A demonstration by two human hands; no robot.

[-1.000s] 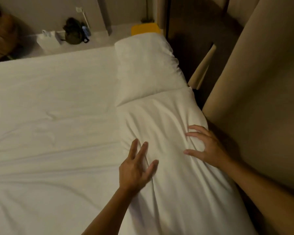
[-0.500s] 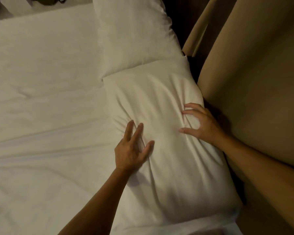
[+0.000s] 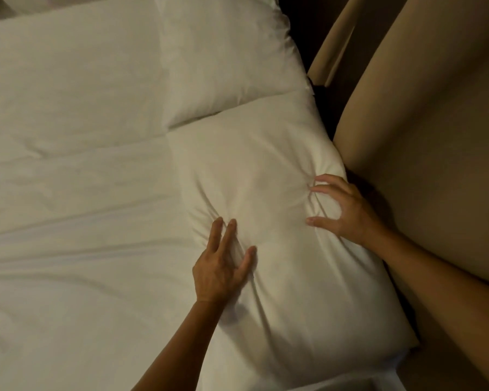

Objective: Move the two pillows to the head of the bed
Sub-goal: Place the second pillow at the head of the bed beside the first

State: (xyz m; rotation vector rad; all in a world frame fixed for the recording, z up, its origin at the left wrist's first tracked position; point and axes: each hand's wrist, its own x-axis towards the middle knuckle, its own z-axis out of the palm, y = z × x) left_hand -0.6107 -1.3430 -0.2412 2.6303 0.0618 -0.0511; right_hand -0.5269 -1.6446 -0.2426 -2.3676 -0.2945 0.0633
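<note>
Two white pillows lie end to end along the right side of the bed (image 3: 68, 193), beside the tan padded headboard. The near pillow (image 3: 260, 176) fills the middle of the view and the far pillow (image 3: 223, 52) touches its far end. My left hand (image 3: 223, 263) lies flat on the near pillow's left edge with the fingers spread, denting the cover. My right hand (image 3: 342, 207) presses on its right edge next to the headboard, fingers curled and apart, with cloth puckered between them.
The tan padded headboard (image 3: 421, 136) runs down the right side, with a dark gap (image 3: 319, 88) between it and the pillows. A white sheet with long creases covers the mattress to the left.
The view has tilted down and nearer, so the nightstand items have left the frame. Both hands stay on the near pillow; my right fingers have dug deeper into its right edge.
</note>
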